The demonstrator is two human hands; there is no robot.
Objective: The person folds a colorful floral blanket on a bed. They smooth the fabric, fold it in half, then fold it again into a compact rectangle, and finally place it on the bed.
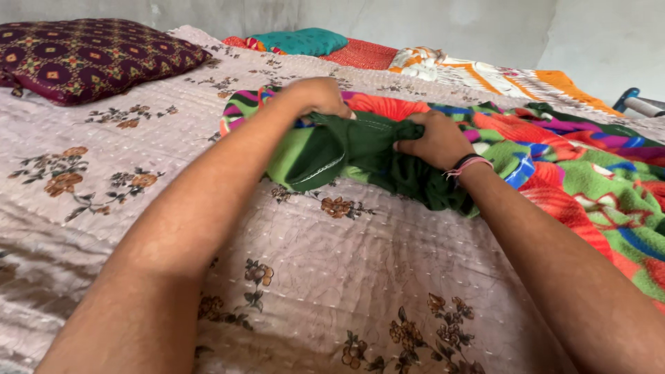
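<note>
A dark green garment (367, 156) is held bunched between both hands on the bed (332, 277), on the near left end of a bright multicoloured fleece blanket (589, 173); its long axis is laid roughly left to right across the view, tilted slightly so that the right end trails down toward the person; a stitched hem or opening is seen at its left end, facing the lower left. The left hand (315, 97) is closed over the garment's upper left edge, its fingers curled down into the cloth; the right hand (433, 142) is clenched on a gathered fold near the middle, with thread bands worn at the wrist. A floral quilted bedcover is spread beneath; a maroon patterned pillow (83, 59) is set at the far left, and a teal cushion (301, 41) is placed beyond.
</note>
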